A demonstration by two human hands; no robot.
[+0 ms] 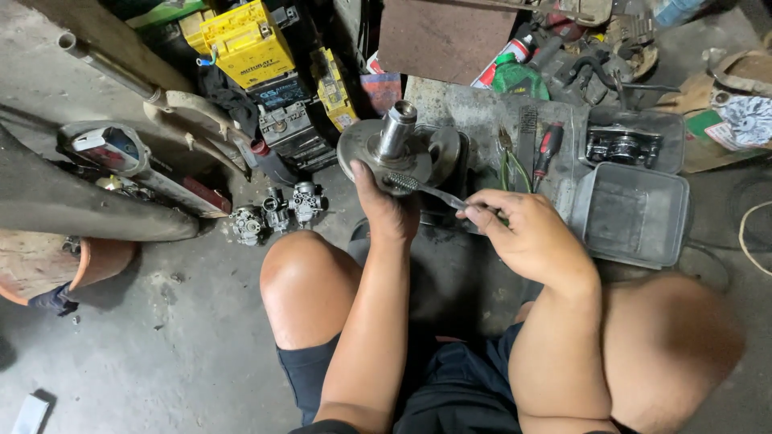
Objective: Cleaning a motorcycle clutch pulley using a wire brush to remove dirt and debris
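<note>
Two bare knees frame the bottom, at five and seven o'clock. Between them rise two forearms. At centre, the right hand point(531, 237) is clenched round the handle of one wire brush point(426, 190), whose bristled head points toward ten o'clock onto the hub point(394, 145). Just left, the left hand point(384, 210) grasps the hub's disc rim, thumb on top; its shaft stands upright beyond the fingers. At three o'clock lies one grey tray point(635, 213). At nine o'clock, three carburettors point(276, 213) sit on the floor. At eleven, two yellow batteries point(245, 40) stand farthest.
</note>
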